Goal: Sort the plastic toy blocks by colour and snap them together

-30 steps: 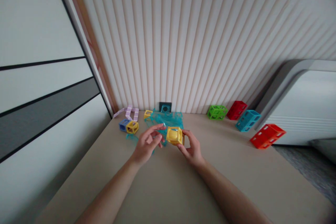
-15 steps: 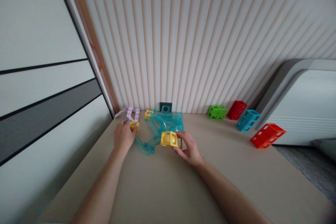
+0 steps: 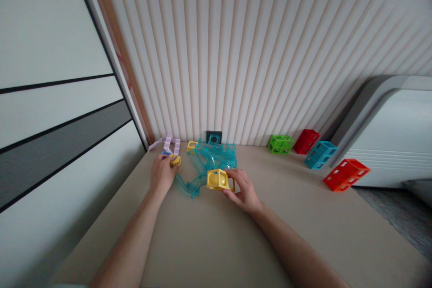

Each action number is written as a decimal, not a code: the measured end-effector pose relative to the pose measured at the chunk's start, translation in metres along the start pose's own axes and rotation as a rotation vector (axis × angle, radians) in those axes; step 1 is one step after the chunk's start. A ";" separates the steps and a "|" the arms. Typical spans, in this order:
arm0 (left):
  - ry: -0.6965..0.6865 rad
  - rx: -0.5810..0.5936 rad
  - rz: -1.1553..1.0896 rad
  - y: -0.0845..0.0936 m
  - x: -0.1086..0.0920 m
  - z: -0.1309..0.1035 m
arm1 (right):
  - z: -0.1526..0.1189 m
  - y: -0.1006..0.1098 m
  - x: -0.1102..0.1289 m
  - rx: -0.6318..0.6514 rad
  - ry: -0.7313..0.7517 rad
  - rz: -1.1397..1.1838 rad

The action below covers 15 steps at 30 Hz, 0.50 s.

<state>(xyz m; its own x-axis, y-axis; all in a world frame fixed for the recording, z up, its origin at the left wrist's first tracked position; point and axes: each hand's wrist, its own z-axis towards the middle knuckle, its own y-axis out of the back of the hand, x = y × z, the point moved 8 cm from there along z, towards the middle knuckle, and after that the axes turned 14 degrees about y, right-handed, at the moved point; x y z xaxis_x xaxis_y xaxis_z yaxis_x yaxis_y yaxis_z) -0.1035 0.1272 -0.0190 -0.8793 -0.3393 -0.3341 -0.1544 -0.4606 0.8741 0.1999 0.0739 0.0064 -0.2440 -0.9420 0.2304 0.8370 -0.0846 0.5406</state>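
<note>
My right hand [image 3: 245, 191] grips a yellow cube-shaped block [image 3: 217, 180] by its right side, with fingers above and thumb below. At the left, my left hand [image 3: 162, 173] has its fingertips closed round a smaller-looking yellow block [image 3: 176, 160]; a bit of blue shows beside the fingers. Translucent teal track pieces [image 3: 216, 155] lie in a heap between and behind the hands. One curved teal piece [image 3: 185, 187] reaches toward the front between them. Another yellow block [image 3: 192, 146] sits at the heap's back left.
Lilac pieces [image 3: 172, 145] lie behind my left hand. A dark square piece [image 3: 214, 137] leans at the ribbed wall. To the right on the table [image 3: 209, 243] stand green [image 3: 281, 144], dark red [image 3: 305, 141], blue [image 3: 320, 155] and orange-red [image 3: 346, 174] blocks.
The yellow block at my left hand has turned slightly within the fingers. My right hand keeps its hold, nearly unmoved. The whole view has shifted a little.
</note>
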 end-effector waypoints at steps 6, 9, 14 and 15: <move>-0.020 -0.031 -0.004 0.006 -0.004 -0.002 | 0.002 0.000 0.002 0.015 0.001 0.016; -0.021 -0.047 -0.007 0.011 -0.005 -0.002 | 0.003 0.000 0.004 0.016 0.011 0.029; -0.032 -0.071 -0.013 0.015 -0.007 -0.002 | 0.003 -0.001 0.004 0.017 0.022 0.029; -0.037 -0.072 -0.012 0.015 -0.008 -0.002 | 0.003 -0.001 0.004 0.018 0.019 0.028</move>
<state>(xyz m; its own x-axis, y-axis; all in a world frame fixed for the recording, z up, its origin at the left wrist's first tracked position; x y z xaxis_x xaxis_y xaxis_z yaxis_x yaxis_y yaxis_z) -0.0978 0.1212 -0.0039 -0.8937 -0.3036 -0.3303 -0.1337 -0.5225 0.8421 0.1967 0.0715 0.0088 -0.2114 -0.9499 0.2303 0.8344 -0.0527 0.5486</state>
